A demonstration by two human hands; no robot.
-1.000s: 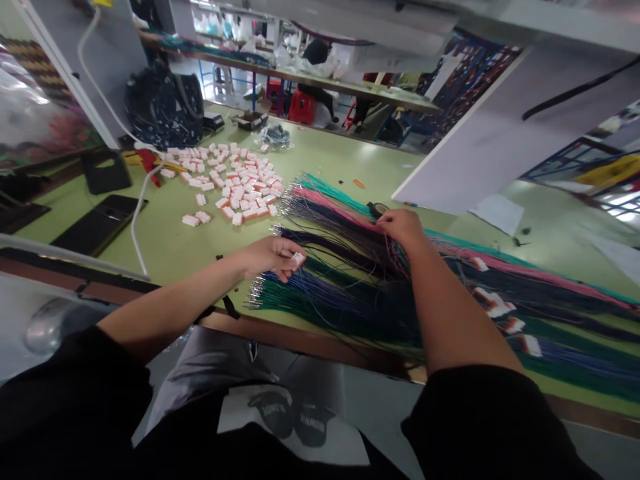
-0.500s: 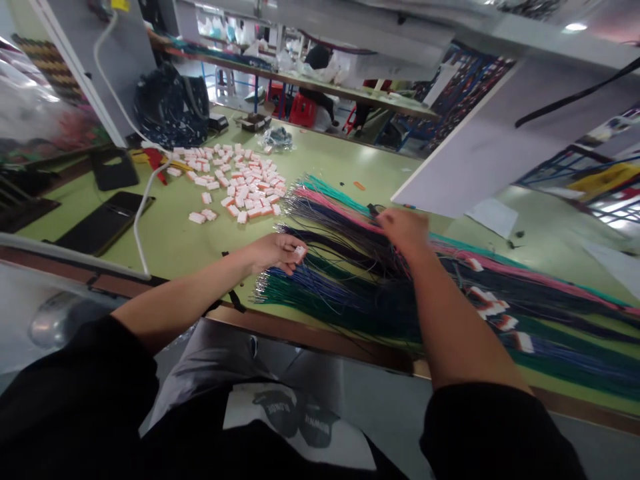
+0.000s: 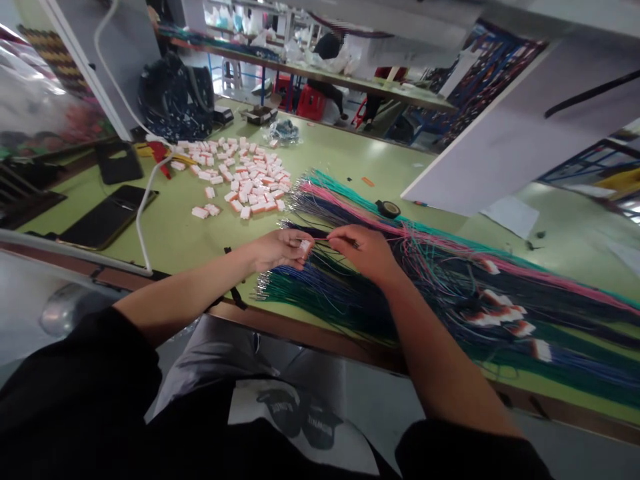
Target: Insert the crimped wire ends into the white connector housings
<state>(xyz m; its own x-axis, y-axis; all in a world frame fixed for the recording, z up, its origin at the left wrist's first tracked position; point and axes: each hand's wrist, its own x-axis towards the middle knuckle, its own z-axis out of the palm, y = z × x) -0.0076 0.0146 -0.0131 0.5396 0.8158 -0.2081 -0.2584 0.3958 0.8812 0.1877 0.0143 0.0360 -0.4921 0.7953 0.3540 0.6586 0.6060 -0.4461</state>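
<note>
Between the thumb and fingers of my left hand [image 3: 281, 250] is a small white-and-orange connector housing [image 3: 305, 248]. My right hand [image 3: 366, 250] faces it from the right, fingertips pinched on a thin wire [image 3: 321, 240] that looks reddish and reaches the housing. Whether its end sits inside the housing I cannot tell. Under both hands lie bundles of wires: teal and pink wires [image 3: 345, 203] farther off, blue and green wires [image 3: 300, 290] nearer me, with metal tips at their left ends. More housings [image 3: 500, 307] rest on the wires beyond my right forearm.
Loose connector housings [image 3: 255, 180] are heaped on the green table [image 3: 175, 237] at left. A roll of black tape [image 3: 388, 209] stands behind the wires. Left of the heap are a dark phone-like slab [image 3: 107, 217], a white cable [image 3: 143, 233] and a red-and-yellow tool [image 3: 163, 159].
My right hand has come left and nearer me, from over the far wires to beside my left hand, with a wire now in its fingers. The black tape roll is uncovered.
</note>
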